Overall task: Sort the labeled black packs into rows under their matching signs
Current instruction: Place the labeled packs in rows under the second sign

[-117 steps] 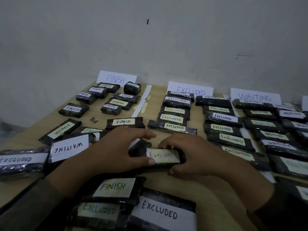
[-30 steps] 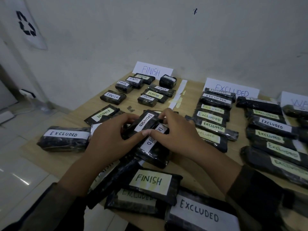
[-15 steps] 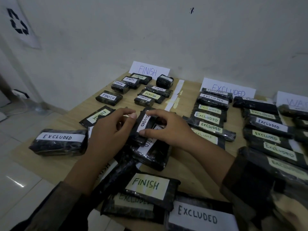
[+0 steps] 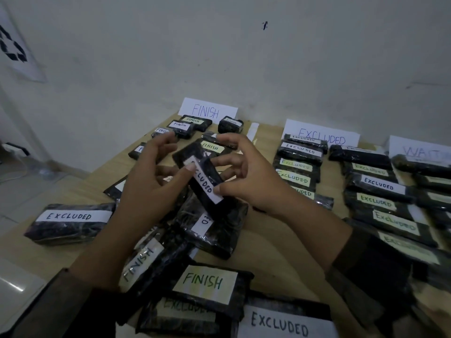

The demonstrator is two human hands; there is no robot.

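Both hands lift one pack (image 4: pixel 202 176) marked EXCLUDED above the unsorted heap (image 4: pixel 214 230) on the worktop (image 4: pixel 280 242).

The right hand (image 4: pixel 251 179) pinches its near end and side. The left hand (image 4: pixel 146 191) lays its thumb on the label with fingers (image 4: pixel 166 173) curled behind it and the index raised. The label is turned up, likely for reading. The EXCLUDED sign (image 4: pixel 322 139) stands beyond the right fingers, so the pack probably goes there.

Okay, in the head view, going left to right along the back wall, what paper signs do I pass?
recycling poster → FINISH sign → EXCLUDED sign → WAITING sign, cut off at the right edge
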